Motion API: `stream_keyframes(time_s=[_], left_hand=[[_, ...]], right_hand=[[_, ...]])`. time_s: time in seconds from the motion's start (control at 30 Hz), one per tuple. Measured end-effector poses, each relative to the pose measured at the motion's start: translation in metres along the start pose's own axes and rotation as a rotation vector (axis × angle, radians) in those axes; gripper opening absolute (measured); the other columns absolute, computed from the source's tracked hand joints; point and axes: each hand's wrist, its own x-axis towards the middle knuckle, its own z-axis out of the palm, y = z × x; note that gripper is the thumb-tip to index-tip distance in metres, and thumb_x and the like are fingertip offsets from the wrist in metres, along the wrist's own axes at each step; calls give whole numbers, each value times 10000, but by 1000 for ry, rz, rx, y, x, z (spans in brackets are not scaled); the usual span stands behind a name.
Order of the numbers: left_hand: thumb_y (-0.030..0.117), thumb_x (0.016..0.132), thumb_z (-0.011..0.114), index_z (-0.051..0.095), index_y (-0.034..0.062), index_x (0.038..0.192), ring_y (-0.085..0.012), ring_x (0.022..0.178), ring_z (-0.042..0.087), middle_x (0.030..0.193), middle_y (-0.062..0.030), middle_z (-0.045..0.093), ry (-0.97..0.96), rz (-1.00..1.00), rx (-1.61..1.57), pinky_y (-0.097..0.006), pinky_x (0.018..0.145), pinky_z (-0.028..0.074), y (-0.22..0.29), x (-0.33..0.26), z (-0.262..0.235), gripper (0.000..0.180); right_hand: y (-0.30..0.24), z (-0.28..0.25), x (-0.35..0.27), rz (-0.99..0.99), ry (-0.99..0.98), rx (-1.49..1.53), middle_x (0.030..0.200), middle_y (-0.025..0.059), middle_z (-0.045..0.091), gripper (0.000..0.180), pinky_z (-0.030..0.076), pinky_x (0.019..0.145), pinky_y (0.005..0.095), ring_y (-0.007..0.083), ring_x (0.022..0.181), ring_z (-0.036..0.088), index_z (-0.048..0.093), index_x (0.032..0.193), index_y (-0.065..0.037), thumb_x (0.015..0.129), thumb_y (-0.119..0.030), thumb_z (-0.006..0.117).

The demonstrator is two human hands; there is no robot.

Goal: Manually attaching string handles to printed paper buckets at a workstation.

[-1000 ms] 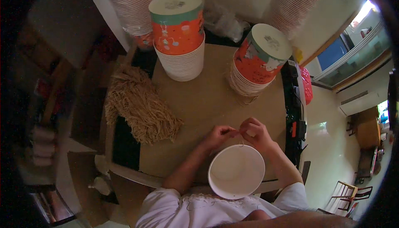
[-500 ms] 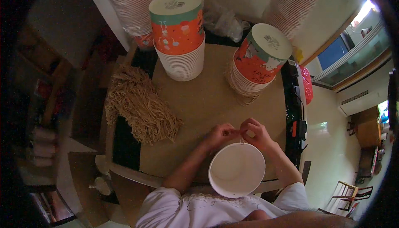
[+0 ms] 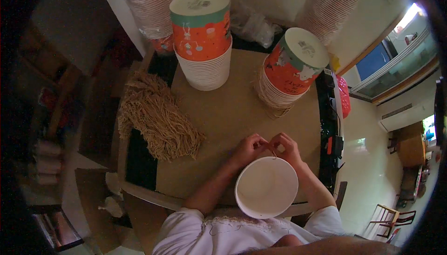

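In the head view, my left hand (image 3: 252,150) and right hand (image 3: 287,150) pinch a thin cord (image 3: 274,156) at the far rim of the white bucket (image 3: 267,188), before my shirt (image 3: 221,236). Cord meets rim; whether it's knotted, I can't tell.

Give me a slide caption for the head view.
Left hand and right hand meet at a thin cord by the rim of a white bucket, tan cord bundle to their left.
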Motion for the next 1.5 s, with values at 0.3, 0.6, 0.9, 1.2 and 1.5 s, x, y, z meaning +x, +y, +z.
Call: stream_keyframes(time_s=[0.3,0.6,0.9,1.2,1.5], left_hand=[[169,785,610,605,27,824,-153,709,543,789,-67,547,43,19,65,-272,618,445,17,-3,-1,147],[136,785,607,580,17,806,-145,651,531,773,-67,544,107,-28,149,-277,593,446,24,-12,-7,124],[94,761,616,586,75,911,-144,654,569,731,-64,578,-6,-1,27,-276,593,463,59,-13,-3,154],[137,739,618,608,117,900,-284,699,587,770,-110,579,23,275,425,-365,595,469,55,-8,-7,163],[183,758,588,590,98,828,-308,677,572,736,-105,562,25,313,545,-410,565,456,59,-8,-5,111]], right_hand=[[0,0,1,-73,39,-45,754,90,572,141,467,582,280,203,662,570,588,776,-25,674,63,632],[-12,-4,-5,-42,117,-185,771,107,575,160,473,595,336,270,710,578,576,799,-33,677,63,615],[-8,-1,-6,-57,116,-218,746,112,555,131,453,577,357,298,688,559,569,795,-47,692,26,603],[-13,3,-6,1,80,-246,740,104,556,126,444,580,360,301,684,549,579,768,-59,667,-1,628],[-12,1,-6,35,100,-214,740,113,559,127,450,574,357,307,686,554,585,766,-55,668,20,617]])
